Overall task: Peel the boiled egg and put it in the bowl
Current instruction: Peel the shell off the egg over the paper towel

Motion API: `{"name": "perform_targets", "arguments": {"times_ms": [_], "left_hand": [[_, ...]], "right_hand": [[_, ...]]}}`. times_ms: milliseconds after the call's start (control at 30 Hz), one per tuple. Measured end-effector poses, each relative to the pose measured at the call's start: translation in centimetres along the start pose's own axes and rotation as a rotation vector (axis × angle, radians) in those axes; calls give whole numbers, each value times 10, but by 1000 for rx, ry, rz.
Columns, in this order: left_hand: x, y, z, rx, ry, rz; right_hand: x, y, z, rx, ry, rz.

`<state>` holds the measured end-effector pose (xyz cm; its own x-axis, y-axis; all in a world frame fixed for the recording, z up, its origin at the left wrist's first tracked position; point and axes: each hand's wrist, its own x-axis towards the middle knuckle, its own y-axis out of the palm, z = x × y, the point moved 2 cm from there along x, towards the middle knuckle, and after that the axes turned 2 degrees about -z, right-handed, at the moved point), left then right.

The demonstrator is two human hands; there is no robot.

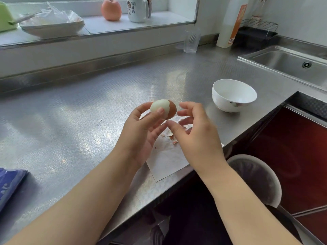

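Observation:
My left hand (141, 131) holds a boiled egg (163, 108) up above the steel counter, thumb pressed on its front. The egg's left half is bare white; brown shell still covers its right half. Just right of the egg hovers my right hand (196, 133), fingers spread and curled, holding nothing and not touching the egg. Brown shell bits (170, 137) lie on a white paper sheet (168, 163) under the hands. A white bowl (233, 95) with nothing in it stands on the counter to the right, beyond my right hand.
A sink (290, 62) is set into the counter at the far right. A glass (192, 41) and a tall white bottle (230, 23) stand at the back. A bin (256, 175) sits below the counter edge. A blue cloth (8, 183) lies at the left.

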<state>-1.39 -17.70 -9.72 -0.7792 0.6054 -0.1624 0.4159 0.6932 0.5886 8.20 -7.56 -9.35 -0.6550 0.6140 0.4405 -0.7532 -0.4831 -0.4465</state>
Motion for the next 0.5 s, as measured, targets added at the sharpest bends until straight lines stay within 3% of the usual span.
{"name": "perform_targets", "arguments": {"times_ms": [267,500], "left_hand": [[1,3,2,154,-8,124],[2,1,3,187,47,115]], "right_hand": [[12,-8,1,38,6,-89],[13,-10,2,109,20,-85]]}}
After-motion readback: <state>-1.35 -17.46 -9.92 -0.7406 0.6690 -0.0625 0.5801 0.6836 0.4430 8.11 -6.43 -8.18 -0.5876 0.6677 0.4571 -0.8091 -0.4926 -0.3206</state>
